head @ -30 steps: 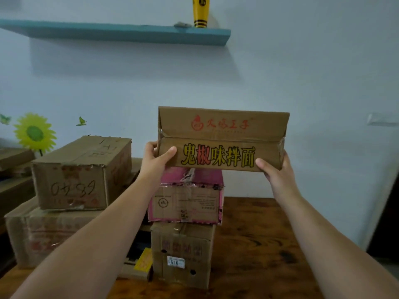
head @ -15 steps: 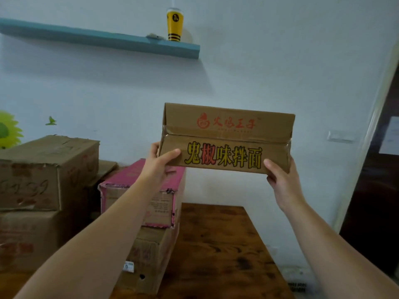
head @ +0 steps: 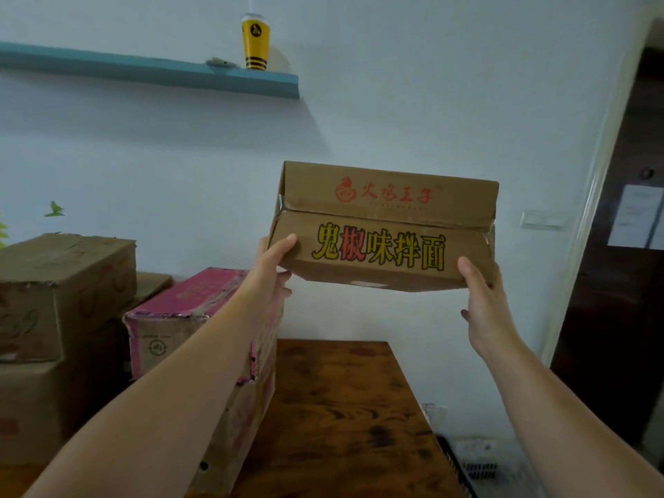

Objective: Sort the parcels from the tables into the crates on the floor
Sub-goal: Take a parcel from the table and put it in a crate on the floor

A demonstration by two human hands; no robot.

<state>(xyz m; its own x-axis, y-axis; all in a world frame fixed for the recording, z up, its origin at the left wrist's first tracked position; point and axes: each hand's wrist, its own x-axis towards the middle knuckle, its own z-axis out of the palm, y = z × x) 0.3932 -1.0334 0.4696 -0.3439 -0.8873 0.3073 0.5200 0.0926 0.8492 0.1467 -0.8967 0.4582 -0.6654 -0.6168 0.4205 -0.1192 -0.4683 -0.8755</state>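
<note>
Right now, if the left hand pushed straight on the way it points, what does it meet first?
The left hand grips the left end of the cardboard box, so that comes first and would go with it. Beyond it, only the white wall shows; depth is unclear.

Brown carton (head: 386,228), yellow-red lettering; pink box (head: 187,300); teal shelf (head: 151,71); yellow black-striped cup (head: 255,43).

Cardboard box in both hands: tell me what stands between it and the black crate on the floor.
Nothing visible blocks the way. The box, gripped by the left hand and right hand, is in the air above the table; the crate shows on the floor past the table's right edge, mostly out of frame.
</note>
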